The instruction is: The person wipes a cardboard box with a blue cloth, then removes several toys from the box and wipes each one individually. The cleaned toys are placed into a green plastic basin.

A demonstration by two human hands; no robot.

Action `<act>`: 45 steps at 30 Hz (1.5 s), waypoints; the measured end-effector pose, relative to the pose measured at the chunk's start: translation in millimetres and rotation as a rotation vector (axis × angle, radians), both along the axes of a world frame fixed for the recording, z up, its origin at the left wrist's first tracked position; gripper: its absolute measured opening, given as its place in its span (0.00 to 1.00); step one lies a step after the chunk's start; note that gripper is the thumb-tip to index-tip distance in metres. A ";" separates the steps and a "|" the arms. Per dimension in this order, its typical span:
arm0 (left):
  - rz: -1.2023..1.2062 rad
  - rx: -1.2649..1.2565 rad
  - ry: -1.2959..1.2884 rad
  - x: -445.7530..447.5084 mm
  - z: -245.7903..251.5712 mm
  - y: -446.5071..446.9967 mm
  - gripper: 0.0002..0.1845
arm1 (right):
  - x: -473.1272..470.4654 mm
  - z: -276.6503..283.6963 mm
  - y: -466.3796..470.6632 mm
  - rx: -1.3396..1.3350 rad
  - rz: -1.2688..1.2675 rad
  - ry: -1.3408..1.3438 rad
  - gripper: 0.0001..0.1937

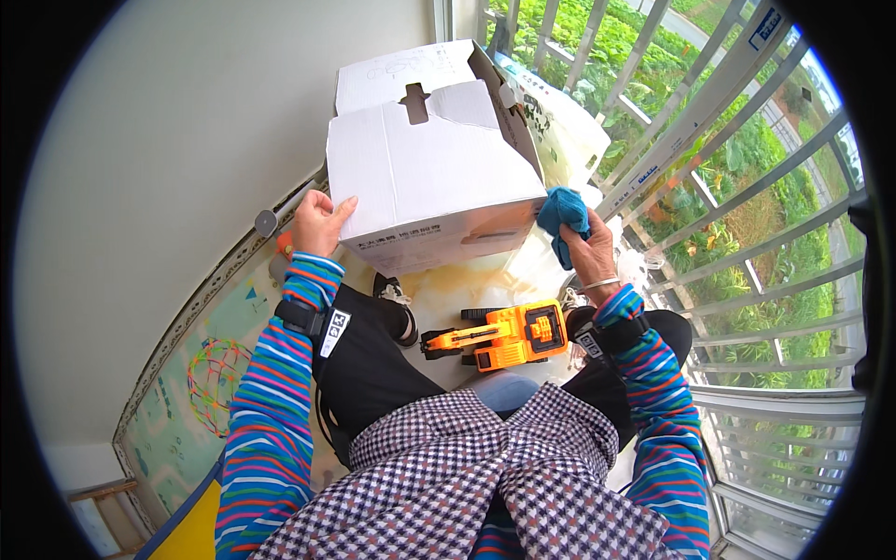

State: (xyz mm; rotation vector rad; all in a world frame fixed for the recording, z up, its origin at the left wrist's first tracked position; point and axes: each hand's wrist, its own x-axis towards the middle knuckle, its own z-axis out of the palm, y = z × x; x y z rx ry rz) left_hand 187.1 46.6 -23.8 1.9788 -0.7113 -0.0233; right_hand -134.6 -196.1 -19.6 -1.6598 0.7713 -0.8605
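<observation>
A large white cardboard box (434,164) stands before me, its top flaps folded over and a cut-out hole near the far side. Printing and a picture cover the side facing me. My left hand (320,222) grips the box's near left corner, thumb on the top face. In my right hand (591,245) is a bunched blue cloth (563,215), close to the box's near right corner; whether the cloth touches the box I cannot tell. Between my feet, a yellow toy excavator (514,334) rests on the floor with its arm pointing left.
A plain wall (196,140) rises at the left. Barred windows (728,231) run along the right. Behind the box leans a white plastic bag (560,119). A colourful lattice ball (218,385) lies on the patterned mat (164,420) at left.
</observation>
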 end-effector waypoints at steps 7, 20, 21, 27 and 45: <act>0.063 -0.006 -0.032 -8.5 -10.3 5.8 0.22 | 70.2 25.6 64.6 -0.932 0.187 0.137 0.23; -0.169 -0.169 0.106 -4.4 -7.8 11.6 0.18 | 223.7 28.9 26.2 -1.064 0.315 0.377 0.11; -0.225 -0.153 0.106 -4.8 -5.0 13.2 0.20 | 215.3 34.4 10.3 -0.956 0.233 0.479 0.13; -0.256 -0.104 -0.008 -10.9 1.2 10.4 0.21 | 127.8 21.2 33.3 -1.017 0.275 0.030 0.19; -0.218 -0.213 0.154 -6.5 -17.9 -35.7 0.13 | 77.4 -141.6 22.5 -0.038 -0.469 0.233 0.10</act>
